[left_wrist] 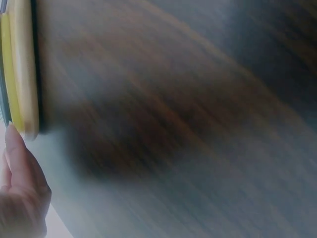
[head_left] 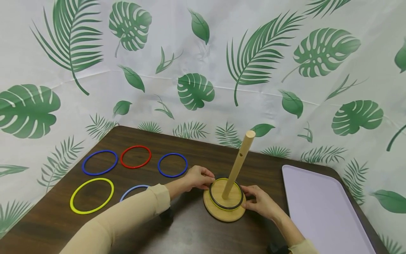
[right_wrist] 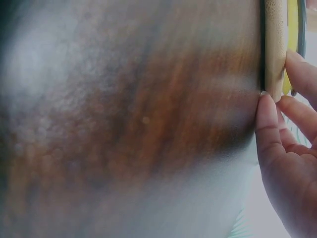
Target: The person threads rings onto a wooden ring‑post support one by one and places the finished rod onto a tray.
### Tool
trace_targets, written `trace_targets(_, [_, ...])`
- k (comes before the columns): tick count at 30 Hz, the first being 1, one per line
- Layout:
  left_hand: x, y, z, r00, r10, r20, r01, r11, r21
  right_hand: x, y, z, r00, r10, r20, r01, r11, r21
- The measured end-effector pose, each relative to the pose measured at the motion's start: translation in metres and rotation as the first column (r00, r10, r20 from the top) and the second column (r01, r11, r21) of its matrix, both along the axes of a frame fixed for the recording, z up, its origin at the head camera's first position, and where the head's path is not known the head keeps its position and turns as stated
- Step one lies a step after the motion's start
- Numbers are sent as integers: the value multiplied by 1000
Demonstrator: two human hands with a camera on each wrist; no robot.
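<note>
Evidently the stacking is only partly done, judging by how the rings lie. Two are round the peg (head_left: 238, 165): a black ring (head_left: 243, 198) on top of a yellow one (left_wrist: 10, 74), both low at the base (head_left: 222, 214). Five are left on the table (head_left: 187, 231), on the person's left: a blue ring (head_left: 95, 174), a red ring (head_left: 134, 167), a second blue ring (head_left: 172, 176), a larger yellow ring (head_left: 82, 212) and a light blue ring (head_left: 137, 186), partly hidden by the sleeve (head_left: 133, 218). The tray (head_left: 320, 208) stands to the right of the peg.

As for the grip, the right hand (head_left: 261, 201) has thumb and fingers bent close in round the base's edge, one tip low against the rim and another over its top face, so it seems to pinch it lightly. The left hand (head_left: 196, 177) is at the opposite side, fingers bent, a tip touching the edge of the stacked rings; I cannot tell whether it pinches them or merely steadies them
</note>
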State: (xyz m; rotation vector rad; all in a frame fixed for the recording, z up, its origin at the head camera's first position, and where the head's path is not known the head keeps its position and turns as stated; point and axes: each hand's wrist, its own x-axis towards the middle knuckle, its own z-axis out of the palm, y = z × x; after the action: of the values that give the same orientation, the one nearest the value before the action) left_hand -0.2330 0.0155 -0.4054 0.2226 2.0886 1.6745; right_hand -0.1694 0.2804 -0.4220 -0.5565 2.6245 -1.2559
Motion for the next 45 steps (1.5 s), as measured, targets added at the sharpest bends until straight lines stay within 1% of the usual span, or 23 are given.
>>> trace_targets(5, [-3,-12,2,995,-98,-7,98,995,23,0,-1,1,1000,-8,1,8,1000,0])
trace_targets(10, [-6,-32,6,979,-204,-30,204,979,5,-1,-1,0,1000,-7,0,7,1000,-5])
trace_targets(12, [-7,-42,8,971,-237,-30,237,971,-14,-1,0,0,1000,-5,1,5,1000,-8])
trace_targets(16, [-10,-65,13,959,-282,-8,282,958,-49,-1,0,0,1000,-6,0,6,1000,-6])
trace_targets(20, [-13,-89,16,954,-300,3,299,949,-95,-1,0,1,1000,-4,4,4,1000,-3])
trace_targets(26, [-18,-125,14,941,-335,-35,326,932,-157,-1,0,1,1000,-1,8,1,1000,2])
trace_targets(29, [-19,-143,14,933,-357,-53,342,921,-187,-1,-1,1,1000,1,5,-1,1000,3])
trace_targets(35, [-20,-175,11,920,-382,-93,353,906,-234,-1,-1,1,1000,1,8,-1,1000,5])
trace_targets(38, [-21,-188,8,906,-402,-132,362,898,-251,-1,-1,1,1000,-1,9,1,1000,4])
trace_targets(41, [-20,-198,6,888,-428,-167,376,886,-269,-1,-1,0,1000,2,8,-2,1000,1])
trace_targets(45, [-19,-208,4,875,-450,-179,390,874,-290,-1,0,0,1000,5,8,-5,1000,-1])
